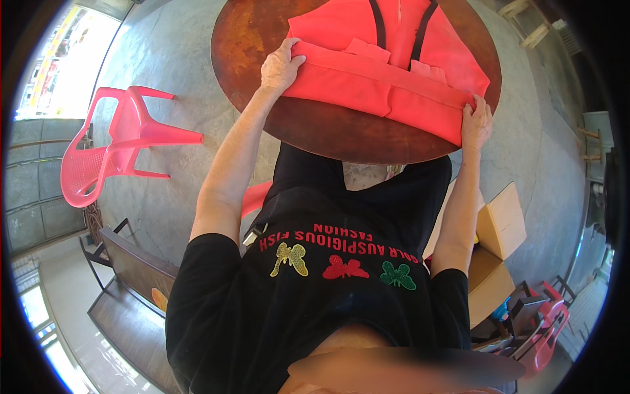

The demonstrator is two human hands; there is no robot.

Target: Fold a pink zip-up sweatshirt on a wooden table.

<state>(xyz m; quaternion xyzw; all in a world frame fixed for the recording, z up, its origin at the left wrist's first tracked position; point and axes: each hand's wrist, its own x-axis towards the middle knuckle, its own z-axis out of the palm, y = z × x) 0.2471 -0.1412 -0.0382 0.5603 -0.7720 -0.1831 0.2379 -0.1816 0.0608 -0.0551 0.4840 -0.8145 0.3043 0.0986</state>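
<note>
A coral-red garment (344,88) with black stripes lies on a round brown wooden table (315,133). Its near part is turned up in a broad fold that runs across the table. My left hand (281,66) pinches the left end of this fold, with the thumb on top of the cloth. At the opposite end, my right hand (476,123) grips the right corner of the fold close to the table's edge. Two small flaps of the same red cloth stick out above the fold beside the black stripes. The garment's far end is cut off by the frame's top.
A pink plastic armchair (128,133) stands on the concrete floor to the left. An opened cardboard box (492,276) sits by my right side. Behind me on the left is a dark wooden bench (123,315). More chairs (546,325) stand at the lower right.
</note>
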